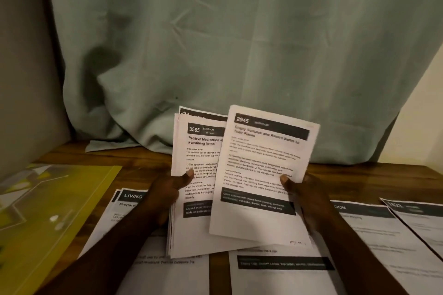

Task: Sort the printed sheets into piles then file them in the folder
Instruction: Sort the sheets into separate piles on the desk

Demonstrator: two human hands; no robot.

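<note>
— What lies nearest on the worktop?

— Printed sheets, flat on dark brown wood. I count four groups. One is at the left under a "LIVING" heading, with at least two sheets lying offset. One is in the centre with a dark band across it. One is to the right, its heading ending in "OOM". A last one sits at the far right edge, and its number is too blurred to read.

— And the folder?

— One yellow folder lies flat at the left, just beside the "LIVING" group.

— The hands?

— Both are raised above the sheets. The left hand grips a thick stack of sheets, with the thumb pressed on the front and the fingers curled behind. The top page reads "3565 BEDROOM". The right hand pinches a single sheet headed "2945", its thumb on the front near the right edge. That sheet tilts and overlaps the right side of the stack.

— How many are in the stack?

— Several; I can't tell the exact number. One more header peeks out behind the top page.

— Behind all that?

— A pale green curtain hangs down to the back of the worktop, its hem bunched on the wood. A grey panel stands at the left and a cream wall at the right. The light is dim and warm.
</note>
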